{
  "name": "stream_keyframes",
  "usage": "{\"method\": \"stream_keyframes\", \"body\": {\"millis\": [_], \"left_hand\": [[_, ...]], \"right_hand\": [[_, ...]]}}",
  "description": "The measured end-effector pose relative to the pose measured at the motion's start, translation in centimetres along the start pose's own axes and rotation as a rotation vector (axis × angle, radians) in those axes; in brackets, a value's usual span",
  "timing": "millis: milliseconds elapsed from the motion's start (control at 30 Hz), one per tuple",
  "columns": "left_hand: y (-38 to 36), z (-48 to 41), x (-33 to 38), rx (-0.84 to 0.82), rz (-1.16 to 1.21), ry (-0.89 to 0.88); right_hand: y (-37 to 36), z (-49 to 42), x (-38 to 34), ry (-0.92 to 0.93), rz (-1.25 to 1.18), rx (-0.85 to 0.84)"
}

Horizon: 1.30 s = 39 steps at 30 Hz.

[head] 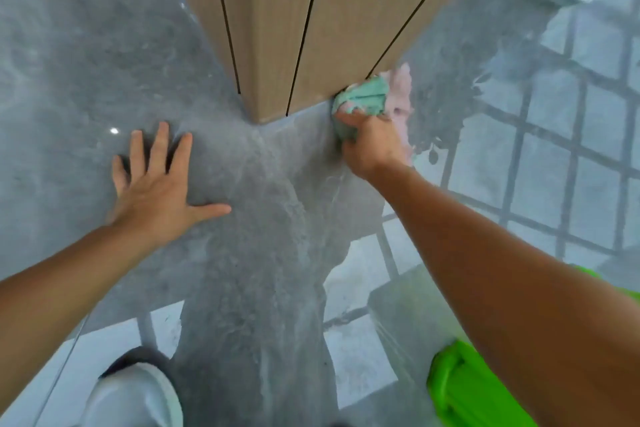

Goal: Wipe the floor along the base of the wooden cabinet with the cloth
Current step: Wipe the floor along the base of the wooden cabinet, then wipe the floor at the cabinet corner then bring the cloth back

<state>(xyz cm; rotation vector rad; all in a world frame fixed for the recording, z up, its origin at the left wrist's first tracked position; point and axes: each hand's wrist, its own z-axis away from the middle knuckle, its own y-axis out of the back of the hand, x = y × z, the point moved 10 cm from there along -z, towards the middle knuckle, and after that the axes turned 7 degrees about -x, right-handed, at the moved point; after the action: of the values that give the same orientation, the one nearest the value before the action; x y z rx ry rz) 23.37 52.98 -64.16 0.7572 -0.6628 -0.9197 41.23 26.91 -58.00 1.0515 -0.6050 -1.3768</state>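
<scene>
1. Green plastic thing (460, 388) sits at the bottom right of the frame, partly behind the right forearm, can't tell what it is. A grey shoe (138, 395) is at the bottom left.
2. Left hand (159, 191), left of centre, lies flat on the glossy grey floor (69, 80), fingers spread wide, holding nothing.
3. Right hand (372, 144), right of centre, is curled tight around a bunched cloth (363, 100), mint green with some pale pink.
4. Cloth is pressed onto the floor right against the bottom edge of the wooden cabinet (311, 28), just right of its near corner.
5. Window-grid reflections show across the right side of the floor.
</scene>
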Motion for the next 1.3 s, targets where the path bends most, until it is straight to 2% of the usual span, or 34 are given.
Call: {"method": "stream_keyframes", "body": {"millis": [100, 167, 200, 267, 333, 433, 533, 633, 700, 833, 933, 1133, 1200, 1300], "left_hand": [[-0.3, 4.4, 2.7, -0.032, 0.410, 0.045], [-1.9, 9.4, 4.2, -0.197, 0.625, 0.065], [-2.9, 12.5, 4.2, -0.310, 0.687, 0.120], [-3.6, 19.9, 3.1, -0.497, 0.742, 0.276], [-2.5, 27.1, 3.0, -0.566, 0.826, 0.360], [-0.4, 33.5, 9.3, -0.723, 1.004, 0.281], [1.9, 34.7, 17.9, -0.742, 1.188, 0.265], [4.0, 35.0, 27.4, -0.797, 1.259, 0.225], [5.3, 36.1, 32.7, -0.844, 1.207, 0.168], [8.0, 40.1, 40.3, -0.910, 1.080, 0.069], [9.1, 44.0, 43.8, -0.971, 0.989, 0.021], [9.5, 51.0, 48.6, -1.230, 1.097, 0.002], [8.7, 53.9, 49.9, -1.333, 1.062, -0.001], [6.9, 57.4, 51.4, -1.419, 1.002, 0.039]], "right_hand": [[-7.6, 7.2, -7.4, 0.072, -0.077, -0.378], [-12.3, 14.4, -10.7, 0.061, -0.164, -0.688], [-13.1, 18.0, -11.6, 0.038, -0.273, -0.771], [-12.1, 24.0, -11.3, -0.076, -0.627, -0.758], [-9.6, 29.3, -8.8, -0.276, -1.131, -0.692], [-5.1, 34.9, -4.1, -0.568, -1.788, -0.631], [1.4, 37.4, 1.0, -0.654, -2.034, -0.500], [8.9, 38.5, 7.3, -0.620, -2.038, -0.243], [13.5, 39.8, 11.4, -0.599, -1.941, -0.097], [20.3, 44.7, 16.5, -0.617, -1.796, 0.095], [23.6, 49.3, 18.8, -0.679, -1.686, 0.206], [28.8, 57.5, 21.2, -0.666, -1.576, 0.505], [29.2, 60.5, 22.2, -0.733, -1.542, 0.616], [29.4, 64.2, 24.2, -0.884, -1.321, 0.688]]}}
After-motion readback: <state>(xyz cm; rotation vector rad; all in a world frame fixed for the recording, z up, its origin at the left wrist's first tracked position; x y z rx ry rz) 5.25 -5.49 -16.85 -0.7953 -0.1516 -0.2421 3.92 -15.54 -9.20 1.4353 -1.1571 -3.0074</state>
